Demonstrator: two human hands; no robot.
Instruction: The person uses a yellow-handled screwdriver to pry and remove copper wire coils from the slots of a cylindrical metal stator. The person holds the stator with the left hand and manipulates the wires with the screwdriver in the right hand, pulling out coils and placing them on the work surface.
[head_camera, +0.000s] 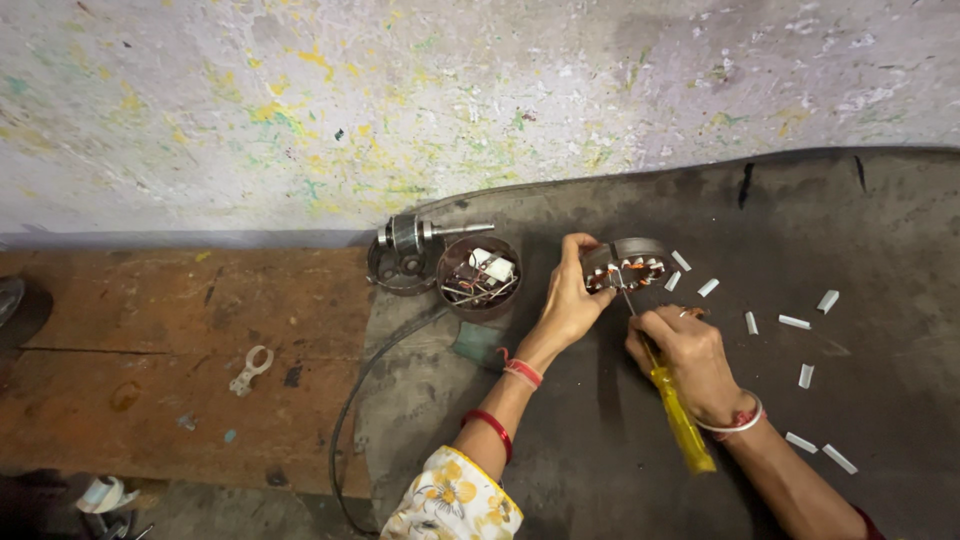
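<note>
- Left hand (572, 300) arched over the motor stator (626, 268), fingers clamped on its rim.
- Right hand (690, 362), just below the stator, gripped a yellow-handled screwdriver (678, 415), its tip inside the windings.

One view only, from a camera worn on the person's head. It looks steeply down and forward over the bench (180, 330) toward the paint-flecked wall (400, 100), which fills the upper third. Both forearms enter from the bottom edge, right of centre. The left hand (572, 300) and right hand (690, 362) sit just right of centre, at near working range. The dark mat (880, 250) takes the right half of the frame. No second view overlaps.
</note>
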